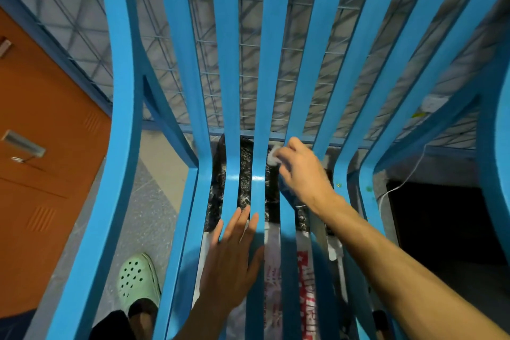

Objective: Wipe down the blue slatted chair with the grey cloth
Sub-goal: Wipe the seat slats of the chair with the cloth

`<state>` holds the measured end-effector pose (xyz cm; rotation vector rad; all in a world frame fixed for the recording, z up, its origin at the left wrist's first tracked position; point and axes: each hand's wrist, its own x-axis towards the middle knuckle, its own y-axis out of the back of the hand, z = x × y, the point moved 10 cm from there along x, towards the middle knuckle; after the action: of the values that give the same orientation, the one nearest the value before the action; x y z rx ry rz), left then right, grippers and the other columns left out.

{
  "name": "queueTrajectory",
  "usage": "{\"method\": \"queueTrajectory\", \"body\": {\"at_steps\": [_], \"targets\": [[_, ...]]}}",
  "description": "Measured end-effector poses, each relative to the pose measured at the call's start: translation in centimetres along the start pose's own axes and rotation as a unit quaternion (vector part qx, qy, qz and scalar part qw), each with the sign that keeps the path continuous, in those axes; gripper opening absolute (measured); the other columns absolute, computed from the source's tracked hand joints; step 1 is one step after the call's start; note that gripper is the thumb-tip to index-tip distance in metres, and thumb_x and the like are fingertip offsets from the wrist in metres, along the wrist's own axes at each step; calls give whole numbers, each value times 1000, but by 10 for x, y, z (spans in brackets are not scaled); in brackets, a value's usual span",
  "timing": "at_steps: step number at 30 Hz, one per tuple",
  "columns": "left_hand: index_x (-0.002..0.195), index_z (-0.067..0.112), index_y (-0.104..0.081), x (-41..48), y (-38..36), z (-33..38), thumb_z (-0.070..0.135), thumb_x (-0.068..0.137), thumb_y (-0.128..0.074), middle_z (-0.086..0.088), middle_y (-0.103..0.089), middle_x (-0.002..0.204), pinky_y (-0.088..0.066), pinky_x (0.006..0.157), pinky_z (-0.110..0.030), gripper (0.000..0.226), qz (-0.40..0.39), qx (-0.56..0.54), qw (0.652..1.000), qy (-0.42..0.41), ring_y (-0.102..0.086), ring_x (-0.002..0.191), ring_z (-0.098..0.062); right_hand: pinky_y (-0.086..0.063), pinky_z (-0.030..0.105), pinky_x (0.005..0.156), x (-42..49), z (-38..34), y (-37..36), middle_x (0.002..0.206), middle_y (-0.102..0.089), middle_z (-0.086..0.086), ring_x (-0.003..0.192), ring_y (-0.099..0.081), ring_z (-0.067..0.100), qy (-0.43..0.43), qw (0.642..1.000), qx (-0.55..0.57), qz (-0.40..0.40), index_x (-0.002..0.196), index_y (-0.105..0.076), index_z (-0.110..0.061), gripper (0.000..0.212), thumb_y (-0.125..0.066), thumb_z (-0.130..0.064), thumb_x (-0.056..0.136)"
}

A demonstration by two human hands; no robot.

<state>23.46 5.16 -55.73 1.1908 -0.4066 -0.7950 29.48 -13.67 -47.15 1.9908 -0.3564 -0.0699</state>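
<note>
- although red lettering shows on a white printed bag [306, 284] below the seat, the slats cut across it and it cannot be read.
- the blue slatted chair [226, 63] fills the view from near to far, its slats bending at mid-frame.
- a black crinkled bag [244, 174] lies under the bend, seen only through the gaps.
- a wire grid [251, 63] stands behind the far slats.
- an orange metal cabinet [41, 201] stands at left; a pale green perforated clog [138, 279] is on the speckled floor, near left.
- a white cord [405, 182] hangs at right.
- left hand [234, 257]: fingers straight and flat, resting on the near slats, holding nothing.
- right hand [300, 171]: fingers curled round the grey cloth [273, 158], a small pale wad pressed against a slat just past the bend, right of centre.
- the hands are apart, the right one farther.
</note>
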Motion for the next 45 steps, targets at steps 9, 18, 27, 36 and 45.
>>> {"method": "queueTrajectory", "body": {"at_steps": [9,18,27,36,45], "targets": [[154,29,-27,-1,-7,-5,56,101,-28,6,-23,162,-9,119,-40,59,5,-5,1000,0,-19,150,-13,-50,33,85,-41,14,-35,102,-52,1,93,-55,18,-90,993,42,-55,111,-64,-13,22,-51,-8,94],[149,22,-41,2,-3,-3,45,95,-38,1,-33,158,-24,115,-44,59,13,1,1000,4,-33,145,-15,-48,35,88,-105,7,-54,115,-50,6,99,-56,22,-197,969,35,-148,114,-52,-14,21,-41,-12,97],[156,31,1,-28,5,14,50,104,-20,17,15,160,12,122,-37,59,-35,-40,998,25,18,147,0,-38,30,96,-224,-42,-57,133,-43,8,120,-48,23,-182,957,19,-226,130,-42,-13,33,-36,-8,97],[154,32,-4,-147,-5,72,45,103,-23,18,1,159,1,124,-33,56,-39,-143,989,27,6,149,-2,-37,32,104,-323,-79,-46,135,-42,6,122,-47,22,-186,961,61,-196,135,-42,-18,43,-33,-3,95],[154,28,-23,-175,-6,104,34,105,-36,9,-24,161,-6,123,-30,51,-44,-143,989,9,-17,146,-2,-38,16,82,-363,-84,-4,104,-56,6,95,-53,17,-148,952,202,-174,103,-59,-11,21,-45,1,91]]}}
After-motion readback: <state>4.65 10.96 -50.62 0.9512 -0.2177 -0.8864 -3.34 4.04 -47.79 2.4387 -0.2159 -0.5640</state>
